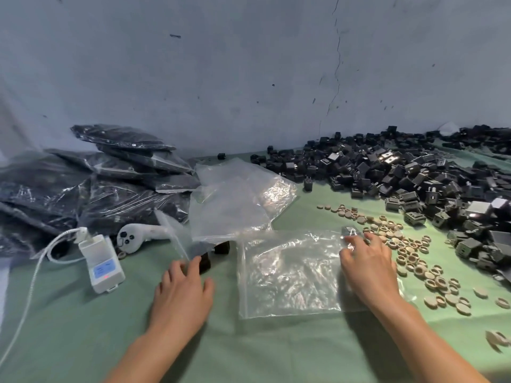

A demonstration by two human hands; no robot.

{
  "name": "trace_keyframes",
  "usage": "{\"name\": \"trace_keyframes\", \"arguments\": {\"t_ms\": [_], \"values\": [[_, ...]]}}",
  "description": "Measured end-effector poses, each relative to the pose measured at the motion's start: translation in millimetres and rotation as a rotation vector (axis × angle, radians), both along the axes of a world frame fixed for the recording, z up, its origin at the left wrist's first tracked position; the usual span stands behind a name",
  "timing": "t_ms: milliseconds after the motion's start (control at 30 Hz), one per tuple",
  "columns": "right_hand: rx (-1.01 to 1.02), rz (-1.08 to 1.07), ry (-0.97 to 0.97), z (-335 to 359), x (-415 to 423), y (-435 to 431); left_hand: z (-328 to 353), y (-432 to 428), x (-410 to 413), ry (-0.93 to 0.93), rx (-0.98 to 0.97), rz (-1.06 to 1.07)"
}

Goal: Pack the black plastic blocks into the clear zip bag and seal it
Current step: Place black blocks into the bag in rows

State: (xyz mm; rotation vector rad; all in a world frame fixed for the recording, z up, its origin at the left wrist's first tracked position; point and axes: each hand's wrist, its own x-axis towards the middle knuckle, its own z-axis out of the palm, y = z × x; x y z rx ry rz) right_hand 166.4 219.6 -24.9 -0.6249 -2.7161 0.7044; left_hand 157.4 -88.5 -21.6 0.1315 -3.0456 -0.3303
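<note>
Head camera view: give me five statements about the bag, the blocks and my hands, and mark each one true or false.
1. The clear zip bag lies flat on the green cloth. True.
2. The right hand is at the bag's left edge. False: the right hand is on the bag's right edge.
3. The loose black blocks are heaped at the far right. True.
4. The tan rings lie left of the bag. False: they lie to its right.
5. The left hand holds the white device. False: its fingers reach a black block, and the device lies apart, to the hand's left.
</note>
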Motion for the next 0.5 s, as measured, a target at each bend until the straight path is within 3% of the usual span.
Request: {"name": "trace_keyframes", "arguments": {"t_ms": [133,500], "values": [[0.059,0.023,0.072,5.8,-3.8,-4.9,-4.6,-6.4,-15.6,-0.094,-0.006,-0.005],[0.077,0.086,0.084,16.1,-19.3,2.6,-17.7,0.2,-80.7,0.088,0.049,-0.161]]}}
